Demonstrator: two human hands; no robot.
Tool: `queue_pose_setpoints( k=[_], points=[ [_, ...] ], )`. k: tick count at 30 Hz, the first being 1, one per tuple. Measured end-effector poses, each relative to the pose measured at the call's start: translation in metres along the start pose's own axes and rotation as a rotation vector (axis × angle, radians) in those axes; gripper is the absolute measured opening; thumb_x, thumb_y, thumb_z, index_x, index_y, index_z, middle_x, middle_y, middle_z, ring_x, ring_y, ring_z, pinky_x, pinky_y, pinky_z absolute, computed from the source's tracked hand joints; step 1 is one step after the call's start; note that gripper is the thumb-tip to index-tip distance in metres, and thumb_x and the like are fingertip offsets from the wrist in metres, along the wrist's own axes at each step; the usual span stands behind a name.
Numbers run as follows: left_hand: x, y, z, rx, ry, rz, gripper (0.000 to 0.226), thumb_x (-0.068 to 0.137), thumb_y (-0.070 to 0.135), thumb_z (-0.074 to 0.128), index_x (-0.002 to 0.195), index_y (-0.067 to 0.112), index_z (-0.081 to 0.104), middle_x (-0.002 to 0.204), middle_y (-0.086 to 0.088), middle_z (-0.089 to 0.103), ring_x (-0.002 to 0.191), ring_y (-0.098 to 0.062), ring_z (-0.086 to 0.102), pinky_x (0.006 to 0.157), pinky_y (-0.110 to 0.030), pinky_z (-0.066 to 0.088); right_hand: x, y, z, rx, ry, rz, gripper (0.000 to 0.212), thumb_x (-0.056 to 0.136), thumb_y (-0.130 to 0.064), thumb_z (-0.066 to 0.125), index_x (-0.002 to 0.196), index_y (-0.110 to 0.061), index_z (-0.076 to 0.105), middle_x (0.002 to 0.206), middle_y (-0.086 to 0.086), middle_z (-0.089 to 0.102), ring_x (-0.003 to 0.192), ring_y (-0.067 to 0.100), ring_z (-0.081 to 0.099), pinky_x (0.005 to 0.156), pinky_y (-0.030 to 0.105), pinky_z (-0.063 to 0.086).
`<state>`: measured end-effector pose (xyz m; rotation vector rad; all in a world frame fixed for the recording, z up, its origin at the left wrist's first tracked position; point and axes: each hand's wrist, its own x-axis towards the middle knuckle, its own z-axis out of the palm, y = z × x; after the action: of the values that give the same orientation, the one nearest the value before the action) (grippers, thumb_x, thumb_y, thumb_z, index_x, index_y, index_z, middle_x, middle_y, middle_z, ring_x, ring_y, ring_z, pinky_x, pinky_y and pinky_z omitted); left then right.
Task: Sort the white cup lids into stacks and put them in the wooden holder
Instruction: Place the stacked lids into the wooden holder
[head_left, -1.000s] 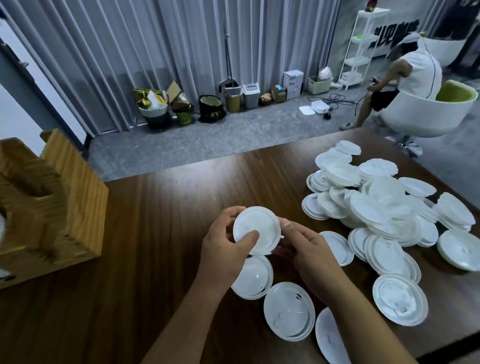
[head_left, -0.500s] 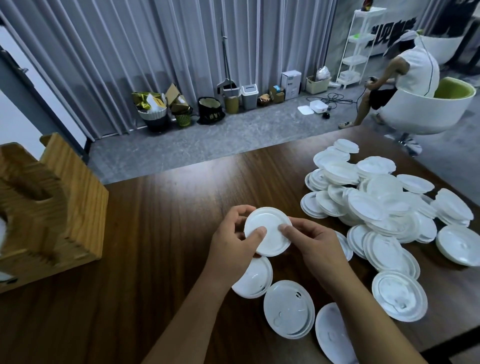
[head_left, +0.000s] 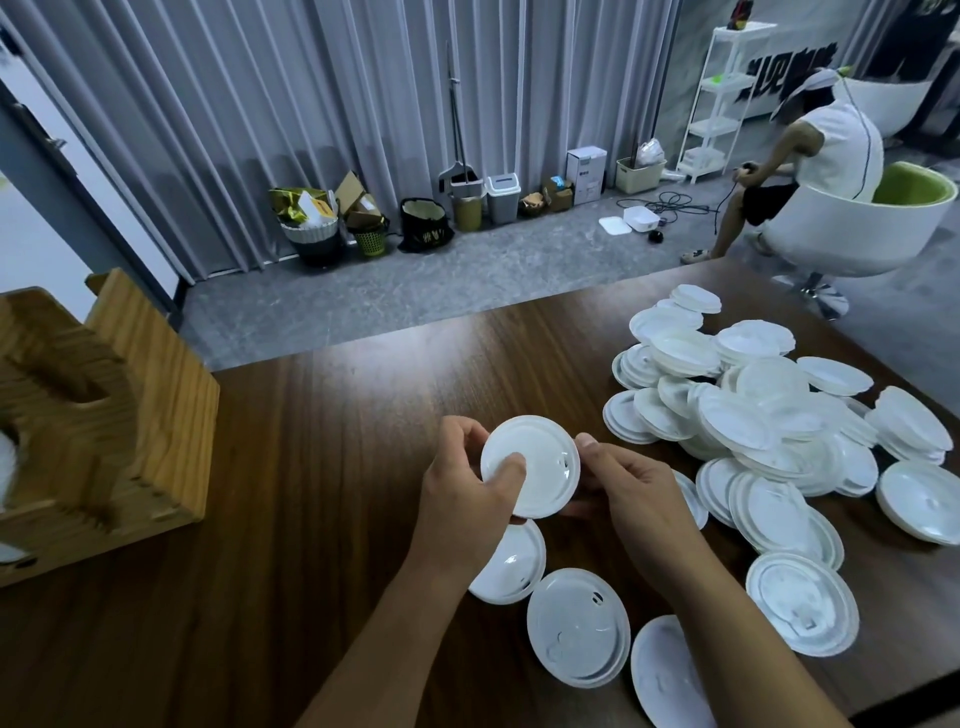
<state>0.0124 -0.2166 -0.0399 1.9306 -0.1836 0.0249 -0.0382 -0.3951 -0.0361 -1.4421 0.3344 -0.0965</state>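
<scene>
Both hands hold one white cup lid (head_left: 540, 462) above the dark wooden table (head_left: 322, 447). My left hand (head_left: 467, 499) grips its left rim with the thumb on the lid's face. My right hand (head_left: 631, 493) pinches its right rim. A big loose pile of white lids (head_left: 769, 410) covers the table's right side. Three more lids lie near me: one under my left wrist (head_left: 511, 569), one in front (head_left: 577, 626), one partly hidden by my right forearm (head_left: 660, 675). The wooden holder (head_left: 130, 415) stands at the left edge, with something white showing in its slot.
Beyond the table's far edge lies grey floor with bins, boxes and a broom against a grey curtain. A person sits in a white and green chair (head_left: 862, 228) at the back right. A white shelf unit (head_left: 722, 98) stands behind them.
The held lid has shifted slightly to the right and turned in my hands. My right hand has moved from behind the lid to its right rim.
</scene>
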Motion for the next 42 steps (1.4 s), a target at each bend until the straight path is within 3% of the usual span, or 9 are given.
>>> queue_pose_setpoints(
  k=[8,12,15,17,20,23,30,37,42],
  points=[
    [0.007,0.005,-0.001,-0.1,-0.089,-0.041,0.04,0.09,0.028,0.085,0.105,0.04,0.049,0.108,0.008,0.065,0.095,-0.012,0.072,0.056,-0.023,0.062,0.004,0.006,-0.009,0.051,0.018,0.024,0.02,0.097,-0.027,0.078,0.112,-0.014,0.082,0.104,0.005,0.084,0.098,0.025,0.082,0.071,0.028,0.066],
    [0.015,0.007,0.0,-0.154,-0.141,-0.039,0.044,0.092,0.029,0.085,0.113,0.051,0.053,0.113,0.018,0.067,0.102,0.009,0.066,0.06,-0.02,0.061,0.009,0.005,-0.012,0.03,0.046,0.021,0.017,0.097,-0.021,0.079,0.112,-0.014,0.08,0.101,0.003,0.084,0.094,0.022,0.083,0.069,0.024,0.065],
    [0.029,0.002,-0.004,-0.209,-0.093,-0.117,0.015,0.101,0.036,0.073,0.111,0.045,0.065,0.112,0.014,0.072,0.101,-0.007,0.072,0.067,-0.03,0.066,0.017,0.007,-0.016,0.048,0.189,-0.011,0.012,0.096,-0.023,0.082,0.108,-0.021,0.081,0.1,-0.001,0.084,0.097,0.022,0.081,0.08,0.034,0.066],
    [0.04,-0.007,-0.008,0.006,-0.053,-0.105,0.007,0.105,0.041,0.066,0.111,0.039,0.068,0.113,0.014,0.07,0.102,-0.007,0.068,0.08,-0.032,0.064,0.022,0.01,-0.022,0.015,0.262,-0.012,0.012,0.095,-0.027,0.083,0.107,-0.027,0.08,0.1,-0.005,0.084,0.1,0.021,0.08,0.092,0.045,0.064],
    [0.048,-0.024,-0.005,0.339,-0.159,-0.093,0.038,0.096,0.053,0.072,0.129,0.034,0.067,0.123,0.011,0.059,0.11,-0.007,0.06,0.089,-0.026,0.051,0.026,0.015,-0.027,-0.006,0.298,-0.009,0.019,0.093,-0.027,0.084,0.109,-0.032,0.077,0.1,-0.009,0.083,0.099,0.017,0.08,0.096,0.049,0.064],
    [0.049,-0.034,0.002,0.469,-0.272,-0.181,0.051,0.086,0.055,0.083,0.129,0.031,0.069,0.124,0.008,0.053,0.114,-0.013,0.058,0.095,-0.037,0.056,0.03,0.017,-0.029,0.012,0.315,-0.019,0.021,0.093,-0.024,0.084,0.111,-0.03,0.076,0.1,-0.01,0.082,0.096,0.015,0.081,0.092,0.047,0.066],
    [0.063,-0.035,-0.005,0.107,-0.179,-0.316,0.033,0.084,0.029,0.093,0.102,0.029,0.065,0.103,0.007,0.072,0.091,-0.012,0.07,0.067,-0.027,0.054,0.032,0.018,-0.033,0.044,0.342,-0.074,0.022,0.093,-0.026,0.084,0.109,-0.036,0.075,0.097,-0.018,0.081,0.094,0.006,0.08,0.068,0.021,0.063],
    [0.059,-0.034,-0.027,-0.255,-0.024,-0.261,0.026,0.089,0.017,0.088,0.097,0.039,0.076,0.099,0.008,0.082,0.096,-0.012,0.077,0.081,-0.03,0.06,0.032,0.023,-0.03,0.005,0.415,-0.044,0.022,0.092,-0.031,0.085,0.11,-0.04,0.075,0.104,-0.015,0.081,0.103,0.014,0.078,0.092,0.047,0.064],
    [0.056,-0.021,-0.031,-0.313,0.012,-0.176,0.027,0.094,0.023,0.083,0.095,0.05,0.081,0.105,0.015,0.082,0.106,-0.01,0.075,0.087,-0.029,0.061,0.032,0.021,-0.021,-0.031,0.371,-0.038,0.021,0.093,-0.029,0.084,0.11,-0.038,0.076,0.105,-0.012,0.081,0.106,0.016,0.077,0.093,0.046,0.063]
  ],
)
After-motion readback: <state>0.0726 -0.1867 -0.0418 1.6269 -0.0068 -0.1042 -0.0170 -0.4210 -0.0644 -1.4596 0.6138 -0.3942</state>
